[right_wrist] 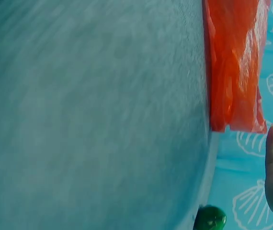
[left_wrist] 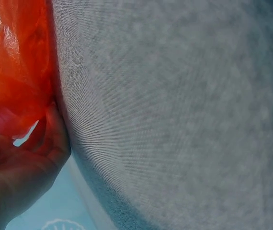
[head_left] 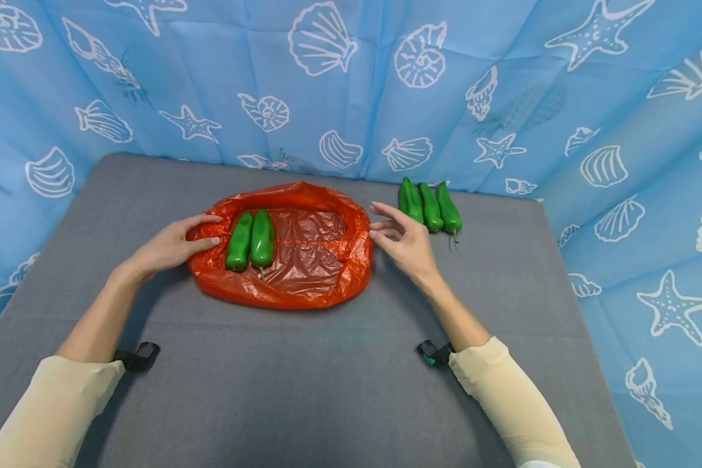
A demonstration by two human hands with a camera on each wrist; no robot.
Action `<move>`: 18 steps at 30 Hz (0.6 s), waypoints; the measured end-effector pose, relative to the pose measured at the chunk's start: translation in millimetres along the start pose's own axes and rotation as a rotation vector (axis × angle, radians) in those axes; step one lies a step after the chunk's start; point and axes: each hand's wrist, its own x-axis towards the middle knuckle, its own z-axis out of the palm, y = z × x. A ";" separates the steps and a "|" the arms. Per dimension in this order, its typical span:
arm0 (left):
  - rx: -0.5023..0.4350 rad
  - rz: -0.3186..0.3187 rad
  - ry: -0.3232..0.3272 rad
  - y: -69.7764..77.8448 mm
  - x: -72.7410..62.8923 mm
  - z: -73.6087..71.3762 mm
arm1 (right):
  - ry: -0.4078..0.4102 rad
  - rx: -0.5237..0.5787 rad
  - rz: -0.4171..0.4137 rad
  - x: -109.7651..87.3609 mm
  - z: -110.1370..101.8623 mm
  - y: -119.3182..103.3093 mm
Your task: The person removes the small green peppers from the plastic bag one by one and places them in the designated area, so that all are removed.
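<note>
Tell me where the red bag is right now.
In the head view, the red bag lies left of centre on the grey table, between the left hand and the right hand, with three green peppers beyond its right end.

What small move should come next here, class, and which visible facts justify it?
Probably reach the right hand to the leftmost loose pepper: three lie near that hand outside the red bag, which is open with bare space beside the two peppers inside, its left end touched by the left hand.
</note>
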 end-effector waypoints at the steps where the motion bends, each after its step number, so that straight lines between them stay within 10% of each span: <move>1: 0.000 -0.001 0.000 0.1 0.3 0.3 | -0.006 0.004 -0.002 0.7 1.8 -0.4; 18: -0.024 -0.006 0.006 1.5 -1.7 -1.3 | -0.062 -0.031 -0.055 6.6 38.7 7.0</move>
